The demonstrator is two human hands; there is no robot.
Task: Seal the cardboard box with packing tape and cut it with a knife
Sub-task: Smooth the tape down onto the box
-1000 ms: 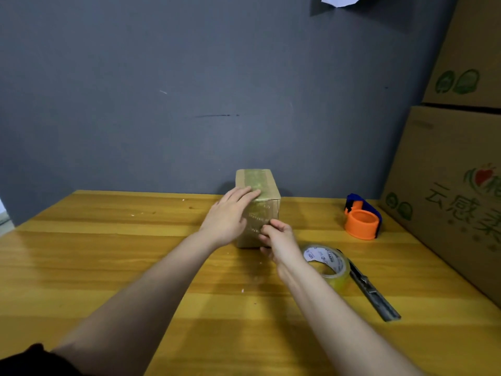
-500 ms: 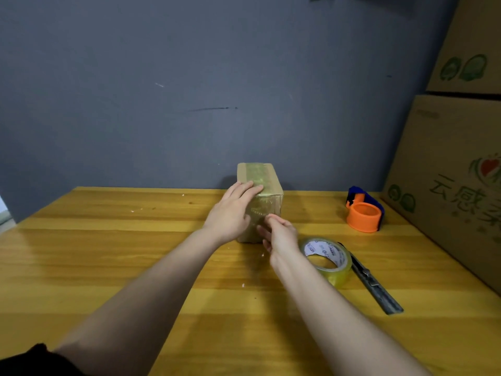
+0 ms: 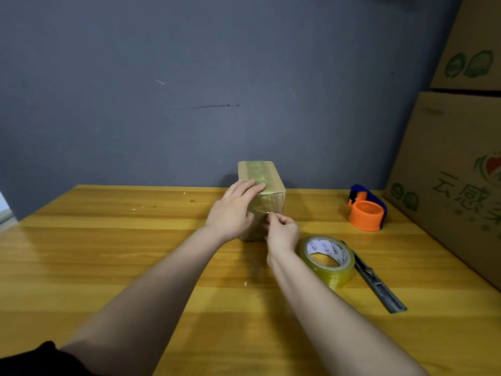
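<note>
A small cardboard box (image 3: 267, 183) stands on the wooden table (image 3: 108, 253) near the grey wall, with shiny clear tape along its top and down its near face. My left hand (image 3: 233, 210) lies flat on the box's left side and top corner, holding it. My right hand (image 3: 282, 232) pinches at the tape on the near face with thumb and forefinger. A roll of clear packing tape (image 3: 329, 260) lies flat just right of my right wrist. A grey utility knife (image 3: 376, 283) lies beside the roll, pointing toward me.
An orange and blue tape dispenser (image 3: 366, 211) sits at the back right. Large printed cardboard cartons (image 3: 455, 169) are stacked along the table's right edge. The grey wall (image 3: 189, 90) stands directly behind the small box.
My right hand's fingertips rose a little on the box's near face and now pinch there. My left hand stays on the box. The view shifted slightly.
</note>
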